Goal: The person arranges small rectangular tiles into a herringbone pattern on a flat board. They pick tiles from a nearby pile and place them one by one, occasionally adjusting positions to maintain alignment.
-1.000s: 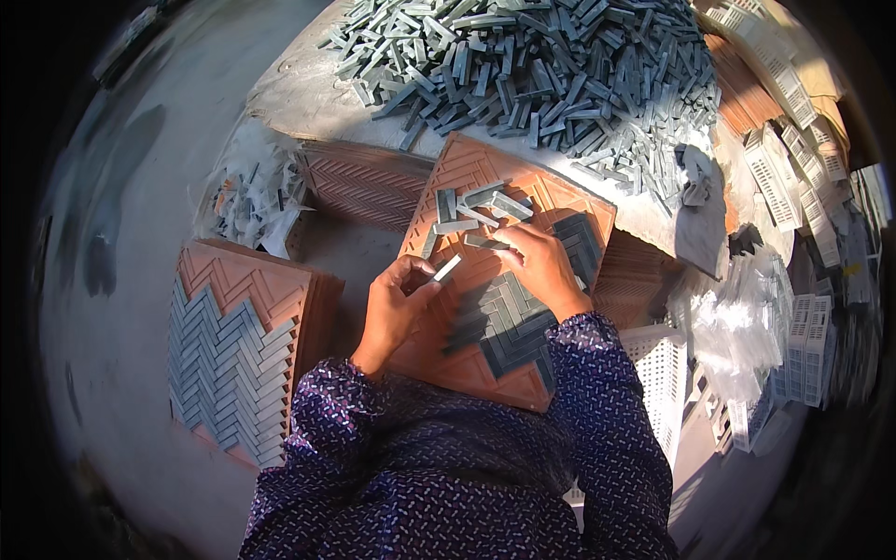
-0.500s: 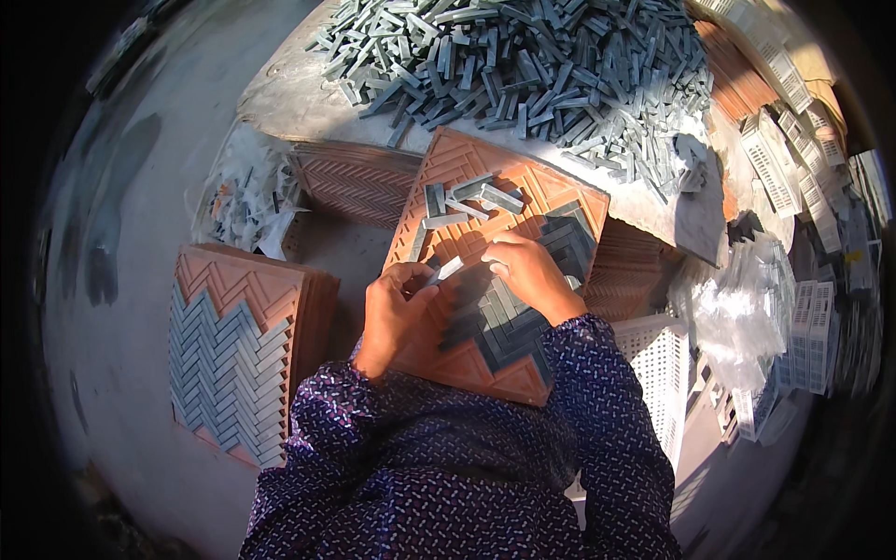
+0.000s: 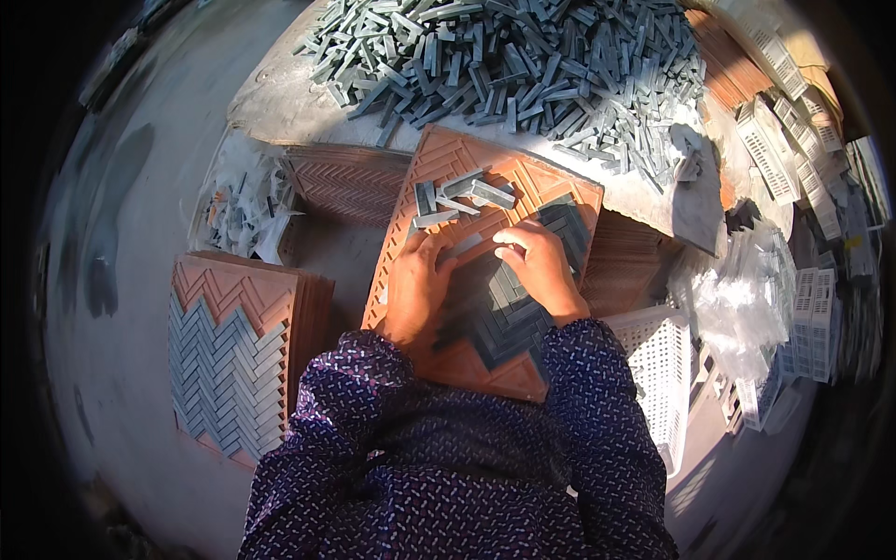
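A terracotta-coloured grooved mould tray (image 3: pixel 569 173) lies tilted in front of me, partly filled with dark grey strip tiles (image 3: pixel 504 308) in a herringbone pattern. My left hand (image 3: pixel 418 285) is over its left part, fingers bent and closed on the near end of a pale strip tile (image 3: pixel 467 245) low over the grooves. Close to that tile's other end is my right hand (image 3: pixel 539 271), its fingers curled and thumb drawn in; what lies under its fingertips is hidden. Several loose strip tiles (image 3: pixel 493 194) rest on the tray beyond my hands.
Beyond the tray, a large heap of grey strip tiles (image 3: pixel 523 65) covers a pale worktop (image 3: pixel 271 103). At left stands a stack of moulds (image 3: pixel 266 271) topped with laid tiles. A white perforated crate (image 3: pixel 658 373) and clear plastic wrapping (image 3: pixel 737 299) are at right.
My left hand has moved right and forward, lowering the pale strip tile toward the grooves. My right hand has shifted slightly, its fingers now nearer the tile.
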Available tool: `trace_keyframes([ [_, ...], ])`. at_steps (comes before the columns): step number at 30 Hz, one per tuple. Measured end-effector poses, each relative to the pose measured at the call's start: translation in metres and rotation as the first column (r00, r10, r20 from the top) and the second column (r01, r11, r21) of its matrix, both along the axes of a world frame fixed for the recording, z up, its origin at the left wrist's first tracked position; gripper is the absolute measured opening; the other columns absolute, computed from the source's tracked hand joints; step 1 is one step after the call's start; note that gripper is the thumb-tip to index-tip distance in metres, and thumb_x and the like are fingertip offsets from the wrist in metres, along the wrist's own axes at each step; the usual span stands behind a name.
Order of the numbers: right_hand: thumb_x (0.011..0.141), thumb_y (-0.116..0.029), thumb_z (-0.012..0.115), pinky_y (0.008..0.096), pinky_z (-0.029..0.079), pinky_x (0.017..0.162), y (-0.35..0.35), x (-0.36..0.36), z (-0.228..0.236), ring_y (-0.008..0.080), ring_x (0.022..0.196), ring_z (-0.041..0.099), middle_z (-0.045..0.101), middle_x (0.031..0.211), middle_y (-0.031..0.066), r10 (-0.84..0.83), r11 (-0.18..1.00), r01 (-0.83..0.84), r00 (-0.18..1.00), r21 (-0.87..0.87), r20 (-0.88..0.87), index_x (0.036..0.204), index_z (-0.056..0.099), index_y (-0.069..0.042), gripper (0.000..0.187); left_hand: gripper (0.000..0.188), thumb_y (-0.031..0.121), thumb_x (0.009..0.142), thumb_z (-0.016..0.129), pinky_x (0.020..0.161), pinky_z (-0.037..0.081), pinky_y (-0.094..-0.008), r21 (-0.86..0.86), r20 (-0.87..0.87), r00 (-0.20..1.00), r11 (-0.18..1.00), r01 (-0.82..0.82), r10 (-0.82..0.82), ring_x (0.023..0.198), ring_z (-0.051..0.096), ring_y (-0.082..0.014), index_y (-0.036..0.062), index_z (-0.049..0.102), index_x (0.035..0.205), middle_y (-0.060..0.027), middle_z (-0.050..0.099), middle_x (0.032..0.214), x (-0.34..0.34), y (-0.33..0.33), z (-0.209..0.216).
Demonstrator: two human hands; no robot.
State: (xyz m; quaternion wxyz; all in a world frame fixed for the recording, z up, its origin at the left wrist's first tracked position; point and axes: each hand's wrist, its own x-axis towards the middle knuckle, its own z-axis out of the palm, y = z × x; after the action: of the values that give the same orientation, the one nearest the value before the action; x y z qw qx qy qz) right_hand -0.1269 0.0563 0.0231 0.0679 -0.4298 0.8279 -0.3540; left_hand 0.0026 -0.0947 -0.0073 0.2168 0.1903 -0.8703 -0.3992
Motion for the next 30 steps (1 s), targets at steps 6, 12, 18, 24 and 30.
trace_keyframes([
  [6, 0.074, -0.002, 0.065, 0.0403, 0.048, 0.069, -0.004, 0.003, -0.018, 0.0355, 0.078, 0.059, 0.059, 0.084, 0.0148, 0.141, 0.987, -0.134, 0.987, 0.083, -0.081, 0.091, 0.061, -0.002, 0.018, 0.023, 0.004, 0.07, 0.073, 0.06, 0.047, -0.0332, 0.034, 0.013, 1.0, 0.999, -0.025, 0.024, 0.065, 0.058, -0.0238, -0.0003, 0.063, 0.09, -0.012, 0.059, 0.08, -0.003, -0.001, 0.003],
  [12, 0.076, -0.006, 0.068, 0.0339, 0.049, 0.067, -0.017, 0.003, -0.002, 0.0287, 0.079, 0.064, 0.066, 0.083, 0.0151, -0.076, 0.963, 0.034, 0.986, 0.269, 0.149, 0.094, 0.063, 0.0, 0.02, 0.023, 0.003, 0.071, 0.072, 0.063, 0.048, -0.0351, 0.016, -0.022, 1.0, 1.0, 0.006, -0.006, 0.069, 0.06, -0.0274, 0.0011, 0.063, 0.092, -0.013, 0.06, 0.084, -0.004, -0.001, -0.005],
  [18, 0.079, -0.01, 0.066, 0.0331, 0.051, 0.067, 0.011, -0.005, 0.007, 0.0271, 0.076, 0.067, 0.068, 0.081, 0.0156, -0.205, 0.977, 0.213, 0.94, 0.0, 0.272, 0.093, 0.065, 0.0, 0.018, 0.025, 0.001, 0.072, 0.067, 0.071, 0.049, -0.0438, -0.043, 0.0, 0.997, 0.996, 0.078, -0.078, 0.084, 0.059, -0.0379, 0.0029, 0.059, 0.096, -0.0168, 0.059, 0.09, -0.005, 0.007, 0.0],
  [24, 0.081, -0.01, 0.065, 0.0315, 0.05, 0.066, 0.029, -0.001, -0.008, 0.0254, 0.075, 0.067, 0.067, 0.082, 0.0158, -0.204, 0.973, 0.228, 0.929, -0.044, 0.307, 0.092, 0.065, -0.001, 0.015, 0.021, 0.0, 0.074, 0.065, 0.07, 0.049, -0.0439, -0.09, -0.018, 0.997, 0.993, 0.073, -0.074, 0.083, 0.059, -0.0379, 0.0021, 0.059, 0.094, -0.0173, 0.06, 0.092, -0.009, 0.015, -0.008],
  [30, 0.081, -0.008, 0.065, 0.0288, 0.049, 0.064, 0.009, -0.004, -0.007, 0.0201, 0.069, 0.065, 0.067, 0.078, 0.0126, -0.188, 0.972, 0.214, 0.957, -0.101, 0.223, 0.091, 0.066, 0.0, 0.013, 0.015, 0.003, 0.078, 0.063, 0.068, 0.051, -0.0436, -0.064, 0.0, 0.998, 0.996, 0.064, -0.064, 0.082, 0.061, -0.0375, 0.003, 0.06, 0.092, -0.0172, 0.06, 0.092, -0.008, 0.014, -0.007],
])
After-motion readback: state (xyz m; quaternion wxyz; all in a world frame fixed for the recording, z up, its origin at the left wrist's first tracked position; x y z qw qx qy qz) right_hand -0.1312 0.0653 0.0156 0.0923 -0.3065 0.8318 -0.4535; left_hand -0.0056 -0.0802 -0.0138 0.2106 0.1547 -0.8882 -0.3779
